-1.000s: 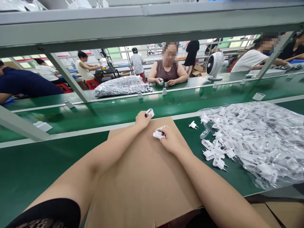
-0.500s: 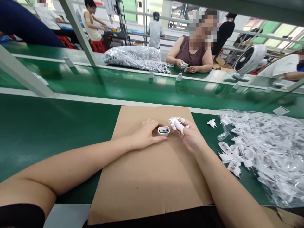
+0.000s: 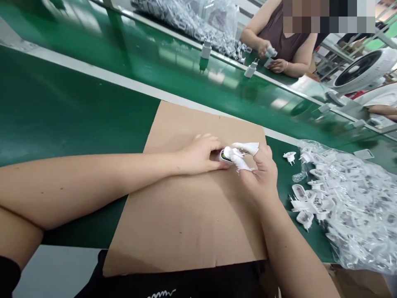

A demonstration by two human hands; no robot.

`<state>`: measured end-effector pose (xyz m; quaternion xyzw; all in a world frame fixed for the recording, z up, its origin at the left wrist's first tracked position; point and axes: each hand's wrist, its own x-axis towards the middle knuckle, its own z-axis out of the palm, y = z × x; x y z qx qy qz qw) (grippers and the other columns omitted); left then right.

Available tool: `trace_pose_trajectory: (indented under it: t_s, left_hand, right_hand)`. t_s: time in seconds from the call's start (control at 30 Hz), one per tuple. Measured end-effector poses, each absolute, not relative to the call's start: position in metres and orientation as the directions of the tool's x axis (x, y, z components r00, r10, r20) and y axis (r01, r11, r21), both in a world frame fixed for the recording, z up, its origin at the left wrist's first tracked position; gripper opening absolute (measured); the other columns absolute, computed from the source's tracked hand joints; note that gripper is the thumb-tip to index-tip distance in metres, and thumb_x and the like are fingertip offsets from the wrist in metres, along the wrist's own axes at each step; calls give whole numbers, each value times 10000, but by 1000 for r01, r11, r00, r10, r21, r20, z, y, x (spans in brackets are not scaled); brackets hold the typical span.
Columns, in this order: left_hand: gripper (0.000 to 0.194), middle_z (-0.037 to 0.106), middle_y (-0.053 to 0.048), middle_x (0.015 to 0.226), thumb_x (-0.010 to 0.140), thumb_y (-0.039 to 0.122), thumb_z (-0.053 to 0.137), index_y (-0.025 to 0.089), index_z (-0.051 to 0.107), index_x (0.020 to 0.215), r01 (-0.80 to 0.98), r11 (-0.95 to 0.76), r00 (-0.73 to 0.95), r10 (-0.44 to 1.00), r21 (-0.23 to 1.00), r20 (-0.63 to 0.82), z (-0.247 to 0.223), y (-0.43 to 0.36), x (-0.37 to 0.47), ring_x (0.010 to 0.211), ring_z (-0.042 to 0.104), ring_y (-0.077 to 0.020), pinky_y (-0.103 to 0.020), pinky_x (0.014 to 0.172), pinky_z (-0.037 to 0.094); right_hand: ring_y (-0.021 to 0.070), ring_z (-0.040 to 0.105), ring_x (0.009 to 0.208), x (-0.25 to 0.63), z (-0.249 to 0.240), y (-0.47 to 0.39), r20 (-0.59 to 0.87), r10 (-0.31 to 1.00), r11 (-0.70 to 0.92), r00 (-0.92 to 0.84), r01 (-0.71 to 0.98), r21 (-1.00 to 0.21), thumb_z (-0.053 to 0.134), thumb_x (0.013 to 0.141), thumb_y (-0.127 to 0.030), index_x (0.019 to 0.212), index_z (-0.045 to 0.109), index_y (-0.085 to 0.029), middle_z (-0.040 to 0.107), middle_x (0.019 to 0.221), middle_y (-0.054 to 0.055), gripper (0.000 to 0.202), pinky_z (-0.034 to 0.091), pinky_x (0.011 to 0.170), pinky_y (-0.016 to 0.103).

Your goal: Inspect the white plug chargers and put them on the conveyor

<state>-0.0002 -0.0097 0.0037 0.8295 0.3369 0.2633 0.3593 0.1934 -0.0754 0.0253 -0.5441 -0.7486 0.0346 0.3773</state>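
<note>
There are one cardboard sheet [image 3: 192,211], two bags [image 3: 366,207] and one fan [image 3: 361,70].

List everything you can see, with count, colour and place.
Housing: one, white, in the left hand
Plug piece: one, white, partly hidden, at the right hand's fingertips
Cardboard: one sheet, brown, under both
Bench: one, green, beneath the cardboard
Loose plug: one, white, right of the cardboard
Near bag: one, clear, full of white parts, right
Far bag: one, clear, top
Standing chargers: two, white, beyond the cardboard
Fan: one, white, upper right
Co-worker: one, brown top, across
Hands: two, white finger covers on the right
</note>
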Motion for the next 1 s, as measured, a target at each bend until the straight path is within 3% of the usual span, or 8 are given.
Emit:
trace_pose_trajectory:
  t_s: [0.2, 0.4, 0.7, 1.0]
  left_hand:
    - [274, 714, -23, 982, 861, 484, 767, 219, 731, 921, 363, -519, 641, 742, 774, 197, 3, -9, 0, 1047, 602, -262, -445, 1024, 370]
    - [258, 715, -24, 994, 865, 467, 768, 223, 725, 938, 363, -523, 643, 739, 771, 199, 2, -8, 0, 1063, 602, -266, -440, 1029, 358]
    - [269, 718, -24, 998, 865, 475, 746, 210, 706, 888, 358, -518, 648, 737, 777, 193, 3, -8, 0, 1047, 598, -261, -434, 1014, 362]
    - [283, 706, -32, 971, 871, 480, 732, 199, 699, 864, 380, -531, 638, 743, 757, 201, 1, -9, 2, 1034, 601, -264, -435, 998, 373]
  right_hand:
    - [241, 676, 991, 191, 28, -73, 463, 872, 407, -159, 761, -505, 667, 954, -226, 1105, 731, -292, 747, 1037, 20, 177, 508, 848, 404]
    - [243, 675, 934, 192, 24, -73, 536, 824, 446, -185, 794, -412, 649, 965, -244, 1109, 728, -306, 762, 1025, 18, 176, 496, 826, 421]
    - [254, 662, 957, 192, 24, -74, 503, 845, 416, -180, 813, -407, 651, 958, -236, 1112, 721, -317, 759, 1071, 14, 188, 500, 849, 435]
    - [256, 659, 888, 193, 27, -72, 453, 878, 367, -155, 825, -429, 654, 902, -235, 1053, 749, -284, 702, 939, 37, 184, 489, 739, 393]
